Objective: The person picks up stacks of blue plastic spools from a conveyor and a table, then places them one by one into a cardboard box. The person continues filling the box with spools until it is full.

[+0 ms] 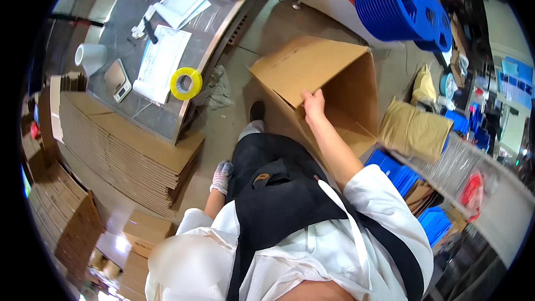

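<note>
The right hand (314, 105) is bare and pinches the rim of the box (312, 67), thumb and fingers on the cardboard. The box sits ahead of the person, between the table (156, 120) and the blue reels (395, 8), its open side facing right. The gloved left hand (222, 177) hangs beside the apron (278, 203), well apart from the box; whether its fingers are spread I cannot tell

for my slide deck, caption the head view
Right hand grips open cardboard box; gloved left hand beside black apron.
</note>
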The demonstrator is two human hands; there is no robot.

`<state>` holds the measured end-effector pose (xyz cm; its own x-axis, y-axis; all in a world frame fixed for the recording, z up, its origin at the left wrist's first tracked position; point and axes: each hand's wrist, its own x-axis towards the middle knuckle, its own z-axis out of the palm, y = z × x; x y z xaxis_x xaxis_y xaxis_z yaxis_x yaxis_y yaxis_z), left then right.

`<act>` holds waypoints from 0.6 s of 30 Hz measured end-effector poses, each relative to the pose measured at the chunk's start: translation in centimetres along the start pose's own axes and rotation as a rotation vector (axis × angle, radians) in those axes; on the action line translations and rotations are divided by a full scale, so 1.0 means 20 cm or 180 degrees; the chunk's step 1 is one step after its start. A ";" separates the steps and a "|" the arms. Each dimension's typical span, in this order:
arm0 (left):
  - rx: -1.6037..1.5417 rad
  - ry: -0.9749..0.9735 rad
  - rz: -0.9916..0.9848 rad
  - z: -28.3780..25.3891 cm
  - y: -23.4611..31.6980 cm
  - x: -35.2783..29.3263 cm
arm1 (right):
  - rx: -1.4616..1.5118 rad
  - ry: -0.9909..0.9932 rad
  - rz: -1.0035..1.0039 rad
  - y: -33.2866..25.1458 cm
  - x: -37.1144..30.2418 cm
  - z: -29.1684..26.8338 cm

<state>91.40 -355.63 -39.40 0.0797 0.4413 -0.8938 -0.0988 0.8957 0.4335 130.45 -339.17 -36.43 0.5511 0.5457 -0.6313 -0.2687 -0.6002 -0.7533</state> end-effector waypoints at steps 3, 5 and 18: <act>-0.0074 0.0153 0.0118 0.12 0.02 -0.02 | -0.0081 -0.0193 -0.0114 -0.29 0.10 0.38; 0.0679 0.0160 0.1124 0.09 -0.17 0.03 | 0.0252 -0.0481 -0.0100 -0.49 0.09 0.61; -0.0687 0.0322 -0.0097 0.66 -0.03 0.10 | -0.2449 -0.2231 -0.0773 -0.12 0.30 -0.61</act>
<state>104.69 -354.54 -39.91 -0.0128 0.3970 -0.9177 -0.3083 0.8715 0.3814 144.07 -341.61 -36.24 -0.1201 0.7677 -0.6294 0.4930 -0.5042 -0.7090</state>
